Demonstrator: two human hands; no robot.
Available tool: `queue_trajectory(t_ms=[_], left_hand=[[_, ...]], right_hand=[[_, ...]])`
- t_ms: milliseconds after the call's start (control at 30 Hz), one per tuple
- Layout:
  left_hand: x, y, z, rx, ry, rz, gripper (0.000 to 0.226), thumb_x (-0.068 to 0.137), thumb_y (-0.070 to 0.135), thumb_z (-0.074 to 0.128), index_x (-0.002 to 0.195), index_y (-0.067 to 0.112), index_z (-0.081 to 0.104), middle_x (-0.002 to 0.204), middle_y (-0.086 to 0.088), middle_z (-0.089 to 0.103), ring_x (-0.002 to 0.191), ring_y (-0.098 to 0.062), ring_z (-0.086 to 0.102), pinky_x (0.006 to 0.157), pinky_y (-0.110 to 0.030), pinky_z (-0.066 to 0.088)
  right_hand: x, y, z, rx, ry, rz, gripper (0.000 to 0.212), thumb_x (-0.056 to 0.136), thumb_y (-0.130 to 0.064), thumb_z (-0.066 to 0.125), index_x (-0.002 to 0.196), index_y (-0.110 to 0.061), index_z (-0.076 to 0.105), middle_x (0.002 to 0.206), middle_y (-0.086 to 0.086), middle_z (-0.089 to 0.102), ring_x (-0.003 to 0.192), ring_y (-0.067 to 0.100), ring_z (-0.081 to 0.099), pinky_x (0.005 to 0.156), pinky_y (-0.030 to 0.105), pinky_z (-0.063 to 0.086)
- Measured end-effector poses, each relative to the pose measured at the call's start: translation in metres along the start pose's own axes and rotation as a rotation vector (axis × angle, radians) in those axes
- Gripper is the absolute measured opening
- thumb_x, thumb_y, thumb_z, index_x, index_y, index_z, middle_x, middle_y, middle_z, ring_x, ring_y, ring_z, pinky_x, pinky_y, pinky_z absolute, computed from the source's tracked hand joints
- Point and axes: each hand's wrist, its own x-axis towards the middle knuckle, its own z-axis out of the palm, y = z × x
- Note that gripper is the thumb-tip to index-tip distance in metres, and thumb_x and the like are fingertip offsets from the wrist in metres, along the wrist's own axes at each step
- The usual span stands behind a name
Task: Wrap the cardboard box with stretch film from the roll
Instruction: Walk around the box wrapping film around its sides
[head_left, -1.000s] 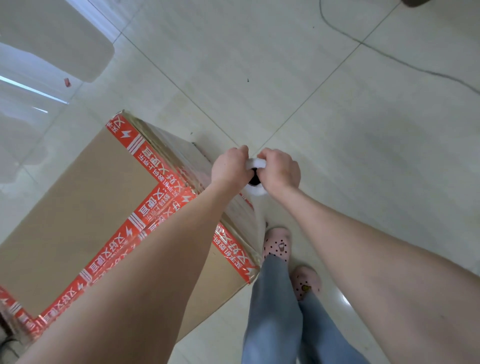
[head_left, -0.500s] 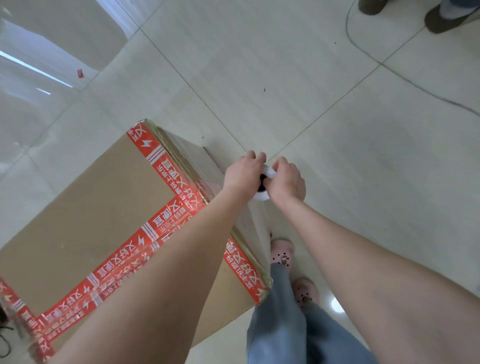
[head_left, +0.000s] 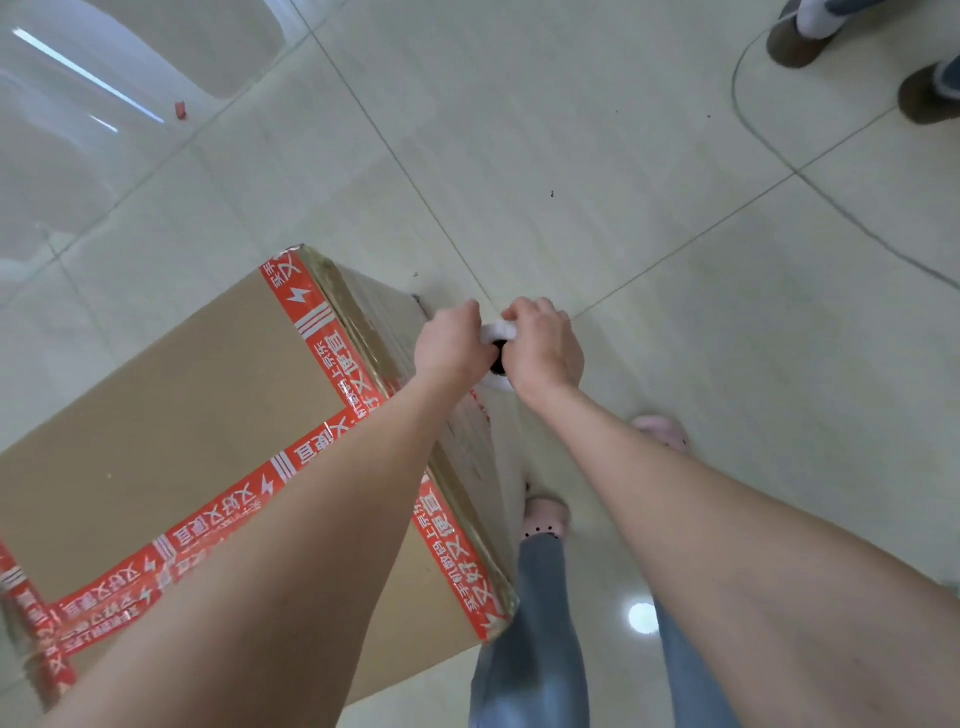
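A large cardboard box (head_left: 171, 426) with red printed tape along its edges stands on the floor at the left. Clear stretch film (head_left: 485, 452) covers its right side and runs up to the white roll (head_left: 500, 332). The roll stands upright beside the box's right face, seen end-on with its dark core showing. My left hand (head_left: 451, 345) grips the roll from the left, and my right hand (head_left: 543, 345) grips it from the right. Most of the roll is hidden under both hands.
Glossy tiled floor (head_left: 597, 156) lies all around. My feet in pink shoes (head_left: 544, 517) stand just right of the box. Another person's brown shoes (head_left: 800, 44) are at the top right, near a thin cable (head_left: 748, 124) on the floor. A small red scrap (head_left: 180, 110) lies top left.
I have stepped forward along the box's right side; the roll in both hands moved toward the far corner. My right foot stepped forward. Another person's shoes came into view at the top right.
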Motion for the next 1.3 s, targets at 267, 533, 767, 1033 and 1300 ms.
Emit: queue_trajectory(t_ms=[267, 533, 767, 1033, 1300], left_hand=[[0.005, -0.004, -0.012, 0.036, -0.02, -0.133, 0.023, 0.08, 0.023, 0.062, 0.09, 0.009, 0.047, 0.097, -0.012, 0.058, 0.087, -0.032, 0.059, 0.061, -0.032, 0.037], [0.029, 0.007, -0.018, 0.25, 0.004, 0.157, 0.018, 0.086, 0.019, 0.052, 0.104, 0.014, 0.053, 0.098, -0.007, 0.054, 0.086, -0.031, 0.06, 0.057, -0.032, 0.036], [0.04, -0.014, -0.034, -0.039, 0.122, -0.124, 0.015, 0.079, 0.021, 0.055, 0.09, 0.012, 0.052, 0.077, -0.006, 0.05, 0.074, -0.029, 0.052, 0.057, -0.031, 0.033], [0.05, -0.026, -0.047, -0.043, 0.095, -0.343, 0.026, 0.084, 0.02, 0.058, 0.105, 0.008, 0.05, 0.102, -0.014, 0.059, 0.092, -0.034, 0.059, 0.061, -0.033, 0.038], [0.055, -0.014, -0.049, 0.158, 0.003, -0.006, 0.032, 0.088, 0.012, 0.053, 0.12, 0.015, 0.048, 0.112, -0.007, 0.051, 0.102, -0.026, 0.053, 0.061, -0.035, 0.038]], right_hand=[[0.011, -0.009, 0.001, 0.03, -0.107, 0.181, 0.037, 0.084, -0.024, 0.065, 0.114, -0.013, 0.048, 0.121, 0.01, 0.05, 0.106, 0.031, 0.057, 0.071, 0.03, 0.035], [0.031, -0.014, -0.003, -0.087, -0.083, 0.022, 0.018, 0.083, -0.022, 0.053, 0.1, -0.021, 0.059, 0.106, 0.006, 0.059, 0.095, 0.031, 0.06, 0.071, 0.031, 0.039], [0.06, -0.048, -0.005, -0.12, -0.056, -0.178, 0.033, 0.088, -0.009, 0.046, 0.115, -0.026, 0.057, 0.117, 0.001, 0.057, 0.107, 0.027, 0.053, 0.074, 0.034, 0.042], [0.078, -0.065, -0.003, -0.025, -0.231, 0.043, 0.024, 0.081, -0.021, 0.064, 0.092, -0.027, 0.043, 0.103, 0.004, 0.06, 0.083, 0.027, 0.057, 0.063, 0.029, 0.037], [0.077, -0.067, -0.003, -0.001, -0.248, 0.06, 0.017, 0.085, -0.029, 0.057, 0.103, -0.027, 0.054, 0.106, 0.009, 0.062, 0.097, 0.029, 0.061, 0.07, 0.028, 0.038]])
